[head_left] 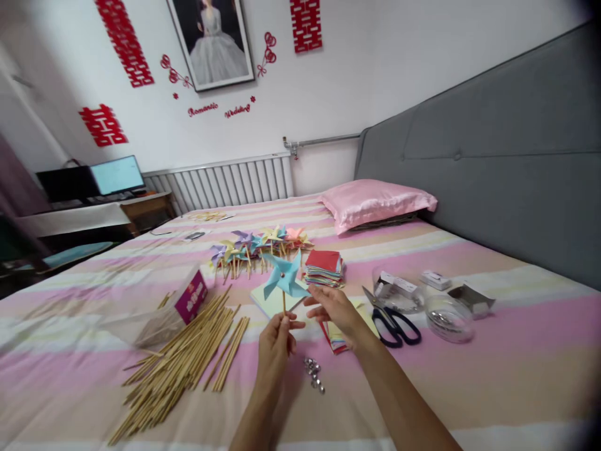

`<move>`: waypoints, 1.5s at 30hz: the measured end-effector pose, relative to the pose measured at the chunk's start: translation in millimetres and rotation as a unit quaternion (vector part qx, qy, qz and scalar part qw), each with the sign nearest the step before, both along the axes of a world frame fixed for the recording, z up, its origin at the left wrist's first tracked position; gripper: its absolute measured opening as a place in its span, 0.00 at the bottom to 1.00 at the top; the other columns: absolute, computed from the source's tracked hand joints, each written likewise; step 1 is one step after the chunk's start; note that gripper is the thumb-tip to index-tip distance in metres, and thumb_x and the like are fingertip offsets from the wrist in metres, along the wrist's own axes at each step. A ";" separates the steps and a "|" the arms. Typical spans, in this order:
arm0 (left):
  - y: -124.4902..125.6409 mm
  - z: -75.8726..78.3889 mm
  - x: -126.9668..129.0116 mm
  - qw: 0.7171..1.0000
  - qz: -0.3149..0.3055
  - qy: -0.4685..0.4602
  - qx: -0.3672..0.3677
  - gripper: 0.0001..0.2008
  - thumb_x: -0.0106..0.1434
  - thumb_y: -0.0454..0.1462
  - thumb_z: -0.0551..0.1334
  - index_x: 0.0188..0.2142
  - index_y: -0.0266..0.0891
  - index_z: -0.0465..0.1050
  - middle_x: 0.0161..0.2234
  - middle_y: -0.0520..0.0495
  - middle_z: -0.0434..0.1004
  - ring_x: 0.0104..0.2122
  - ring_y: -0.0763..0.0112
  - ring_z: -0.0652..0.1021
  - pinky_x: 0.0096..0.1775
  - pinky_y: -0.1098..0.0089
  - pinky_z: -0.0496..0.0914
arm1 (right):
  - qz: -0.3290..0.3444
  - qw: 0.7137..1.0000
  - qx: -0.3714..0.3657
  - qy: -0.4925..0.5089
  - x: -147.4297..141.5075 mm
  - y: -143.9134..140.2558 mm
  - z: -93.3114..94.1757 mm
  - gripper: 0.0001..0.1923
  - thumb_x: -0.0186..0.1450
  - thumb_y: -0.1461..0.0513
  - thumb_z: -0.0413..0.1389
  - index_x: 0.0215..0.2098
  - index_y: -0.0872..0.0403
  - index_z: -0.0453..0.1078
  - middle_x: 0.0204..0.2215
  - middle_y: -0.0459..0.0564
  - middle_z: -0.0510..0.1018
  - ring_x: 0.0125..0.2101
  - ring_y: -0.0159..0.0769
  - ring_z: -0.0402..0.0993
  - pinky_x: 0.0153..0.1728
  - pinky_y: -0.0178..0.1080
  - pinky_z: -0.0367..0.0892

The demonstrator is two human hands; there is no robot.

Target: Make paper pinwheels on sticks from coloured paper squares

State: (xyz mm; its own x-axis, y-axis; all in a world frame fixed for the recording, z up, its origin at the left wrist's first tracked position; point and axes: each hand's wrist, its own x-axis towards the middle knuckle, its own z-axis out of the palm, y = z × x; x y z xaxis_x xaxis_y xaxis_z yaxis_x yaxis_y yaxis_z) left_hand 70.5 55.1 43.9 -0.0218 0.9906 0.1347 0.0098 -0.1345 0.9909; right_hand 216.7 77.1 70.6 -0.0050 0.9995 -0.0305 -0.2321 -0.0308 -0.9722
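A light blue paper pinwheel (284, 278) with a shiny stud at its centre stands upright on a thin wooden stick. My left hand (277, 341) pinches that stick just below the blades. Beside the right-hand blade is my right hand (335, 310), fingers stretched out and apart; whether a fingertip touches the paper I cannot tell. Behind the pinwheel lies a pale paper sheet or stack (270, 302). Small silver studs (313, 374) sit on the bedspread between my forearms. Partly under my right hand is a stack of coloured paper squares (334, 338).
Loose wooden sticks (188, 357) spread at left beside a clear plastic package (154, 319). Several finished pinwheels (253, 244) lie behind. A red-topped paper stack (323, 263), black-handled scissors (394, 322), a round clear container (449, 318) and small boxes (436, 279) are at right. A pink pillow (375, 202) lies farther back.
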 end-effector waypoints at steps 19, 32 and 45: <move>-94.3 -25.3 -20.6 0.980 0.077 -0.164 -0.081 0.20 0.53 0.51 0.62 0.34 0.36 0.68 0.27 0.45 0.76 0.13 0.83 0.62 0.16 0.77 0.56 | 0.083 0.996 0.029 -0.030 -58.6 -35.1 -19.1 0.21 0.47 0.48 0.64 0.23 0.58 0.70 0.14 0.43 0.71 0.13 0.26 0.64 0.16 0.30 0.54; -107.2 -20.4 -29.0 0.979 0.096 -0.157 -0.090 0.18 0.55 0.49 0.60 0.34 0.35 0.68 0.28 0.44 0.76 0.14 0.82 0.65 0.18 0.78 0.55 | -0.011 0.995 0.079 -0.058 -51.0 -41.0 -8.4 0.25 0.52 0.46 0.59 0.35 0.58 0.70 0.15 0.39 0.65 0.13 0.23 0.52 0.15 0.30 0.48; -111.6 -15.6 -21.4 0.980 0.075 -0.165 -0.083 0.18 0.55 0.49 0.59 0.34 0.35 0.68 0.27 0.45 0.76 0.14 0.82 0.65 0.19 0.77 0.56 | 0.028 0.989 0.139 -0.036 -59.3 -59.0 -6.9 0.32 0.48 0.55 0.64 0.49 0.53 0.64 0.48 0.56 0.71 0.46 0.41 0.69 0.43 0.42 0.65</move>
